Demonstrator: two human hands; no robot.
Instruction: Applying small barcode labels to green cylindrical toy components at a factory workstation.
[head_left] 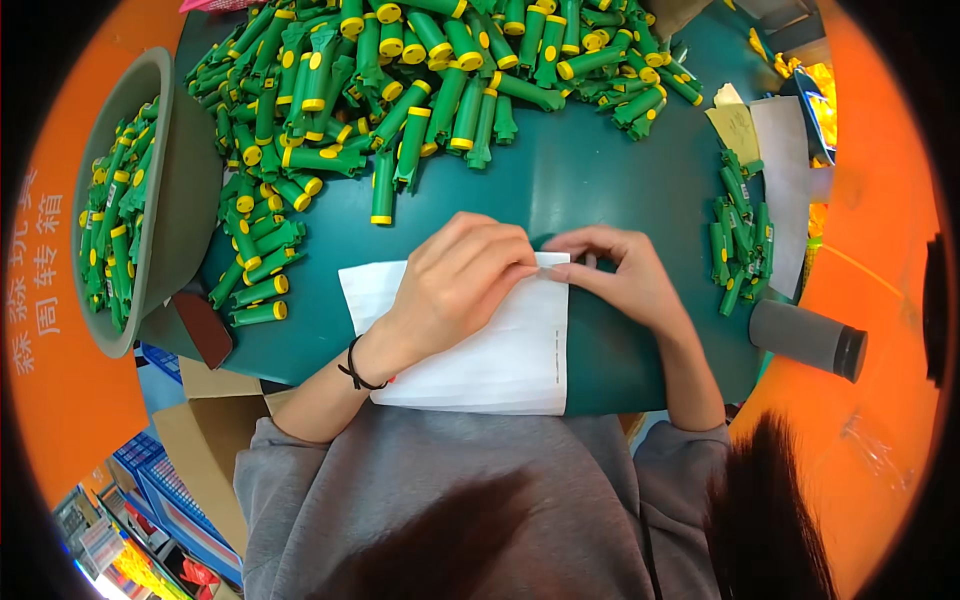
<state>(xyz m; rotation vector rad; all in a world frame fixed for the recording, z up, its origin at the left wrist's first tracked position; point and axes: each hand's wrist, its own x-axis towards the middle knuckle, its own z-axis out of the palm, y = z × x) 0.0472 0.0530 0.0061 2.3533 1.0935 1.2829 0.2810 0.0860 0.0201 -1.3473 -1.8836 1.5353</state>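
A white sheet (500, 360) lies over the near edge of the table, in front of my body. My left hand (465, 275) rests across its upper part, fingers bent and closed at the top right corner. At that same corner my right hand (615, 270) pinches with thumb and forefinger, its other fingers curled. Both sets of fingertips nearly meet; a small pale bit shows between them, too small to name. Beyond my hands a large heap of green plastic tubes with yellow ends (440, 90) spreads over the green table (600, 190).
A grey tub (185, 190) of green tubes stands at the left. At the right are a smaller pile of green tubes (740, 235), a grey cylinder with a black end (805, 338) and a yellow note (735, 130). A dark red flat piece (203, 330) sits by the tub.
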